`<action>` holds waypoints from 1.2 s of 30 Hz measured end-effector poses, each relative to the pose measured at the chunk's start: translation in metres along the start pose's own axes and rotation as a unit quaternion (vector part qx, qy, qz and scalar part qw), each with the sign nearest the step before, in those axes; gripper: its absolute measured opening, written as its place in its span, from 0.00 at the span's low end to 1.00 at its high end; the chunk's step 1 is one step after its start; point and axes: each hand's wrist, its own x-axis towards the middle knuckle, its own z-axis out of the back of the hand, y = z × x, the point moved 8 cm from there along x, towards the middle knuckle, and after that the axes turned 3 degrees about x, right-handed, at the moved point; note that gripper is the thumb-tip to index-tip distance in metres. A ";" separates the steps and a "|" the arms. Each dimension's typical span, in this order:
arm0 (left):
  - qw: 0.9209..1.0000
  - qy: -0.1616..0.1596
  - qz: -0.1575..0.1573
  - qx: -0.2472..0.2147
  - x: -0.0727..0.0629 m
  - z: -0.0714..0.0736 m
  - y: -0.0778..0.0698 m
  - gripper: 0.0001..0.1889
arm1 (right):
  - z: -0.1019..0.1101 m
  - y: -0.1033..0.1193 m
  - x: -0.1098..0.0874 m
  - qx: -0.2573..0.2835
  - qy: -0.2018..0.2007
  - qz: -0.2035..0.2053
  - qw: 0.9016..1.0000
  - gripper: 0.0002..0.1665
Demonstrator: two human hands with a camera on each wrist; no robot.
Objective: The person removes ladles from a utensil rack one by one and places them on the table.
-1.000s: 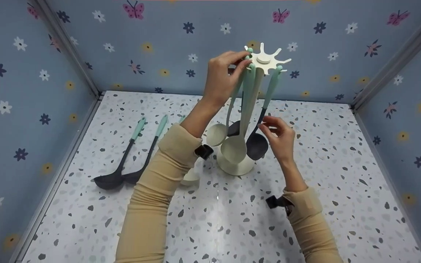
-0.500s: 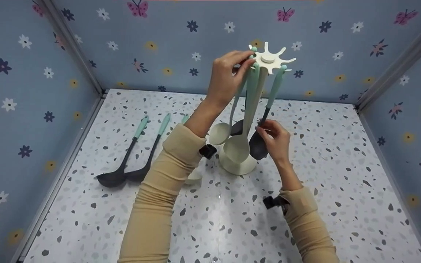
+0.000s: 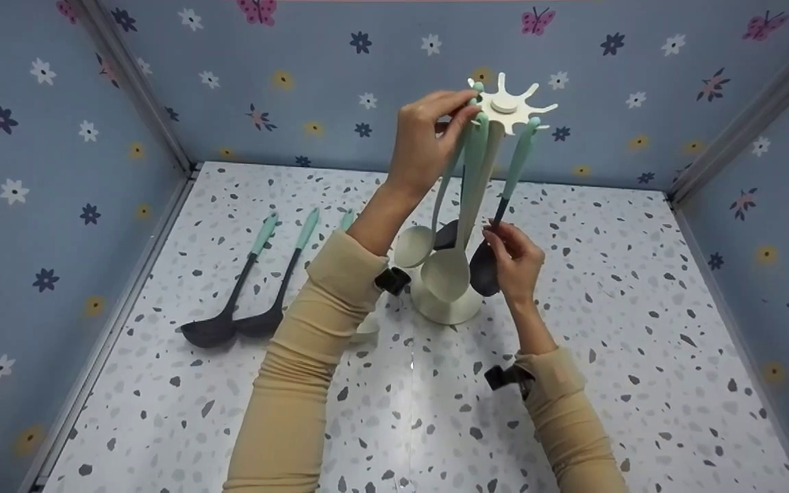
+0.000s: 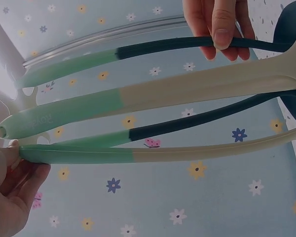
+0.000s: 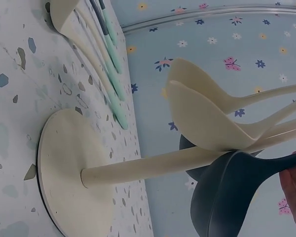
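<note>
A cream utensil stand with a hooked top holds several utensils with mint-green handles. My left hand pinches the handle end of a cream ladle right at the hooks. Lower on the right side, my right hand pinches the dark shaft of a black ladle, whose handle top is at a hook. Between them hangs a large cream spoon. Behind it, another black utensil is mostly hidden. The right wrist view shows the black ladle's bowl beside the stand's post.
Two black ladles lie on the speckled table at left. A cream utensil lies partly hidden under the left forearm. The stand's round base rests on the table. Flower-patterned panels enclose the back and sides.
My right hand has moved slightly left and taken hold of the black ladle's shaft; the ladle's bowl has turned. My left hand stays at the hooks.
</note>
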 end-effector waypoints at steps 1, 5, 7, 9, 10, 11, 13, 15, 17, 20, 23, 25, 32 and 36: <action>1.000 0.000 0.001 0.000 0.000 0.000 0.000 0.13 | 0.001 0.001 0.000 -0.002 -0.003 0.003 1.000 0.08; 1.000 0.001 0.001 0.004 0.001 0.000 0.000 0.13 | 0.004 0.005 -0.001 -0.013 -0.011 0.010 1.000 0.08; 1.000 0.001 0.000 0.007 0.001 0.000 -0.001 0.13 | 0.005 0.007 -0.002 -0.018 -0.012 0.014 1.000 0.09; 1.000 0.000 -0.002 0.010 0.001 0.000 -0.001 0.13 | 0.006 0.008 -0.002 -0.019 -0.014 0.017 1.000 0.08; 1.000 -0.001 -0.003 0.010 0.001 0.000 0.000 0.13 | 0.006 0.009 -0.002 -0.018 -0.015 0.019 1.000 0.08; 1.000 -0.001 -0.003 0.009 0.000 0.000 0.000 0.13 | 0.006 0.010 -0.002 -0.015 -0.017 0.020 1.000 0.09; 1.000 -0.002 -0.001 0.008 0.000 0.000 0.000 0.13 | 0.006 0.011 -0.002 -0.011 -0.018 0.023 1.000 0.09; 1.000 -0.001 0.002 0.006 0.000 0.000 0.000 0.13 | 0.007 0.013 -0.002 -0.005 -0.020 0.026 0.999 0.09; 1.000 0.000 0.006 0.005 0.000 0.000 0.000 0.13 | 0.008 0.014 -0.003 -0.002 -0.019 0.030 0.999 0.09; 1.000 0.001 0.008 0.004 0.000 0.000 0.000 0.14 | 0.010 0.016 -0.004 0.000 -0.017 0.033 0.999 0.09; 1.000 0.000 0.010 0.005 0.000 0.000 0.000 0.14 | 0.012 0.018 -0.006 -0.004 -0.015 0.033 0.999 0.09; 1.000 0.000 0.011 0.003 0.001 0.000 0.000 0.14 | 0.014 0.021 -0.006 -0.007 -0.016 0.033 0.999 0.09; 1.000 0.003 0.015 0.001 0.001 -0.001 0.001 0.14 | 0.026 0.027 -0.007 0.001 -0.022 0.042 0.999 0.10; 1.000 0.003 0.014 -0.004 0.001 -0.001 0.001 0.14 | 0.035 0.023 -0.011 -0.011 -0.026 0.029 0.999 0.09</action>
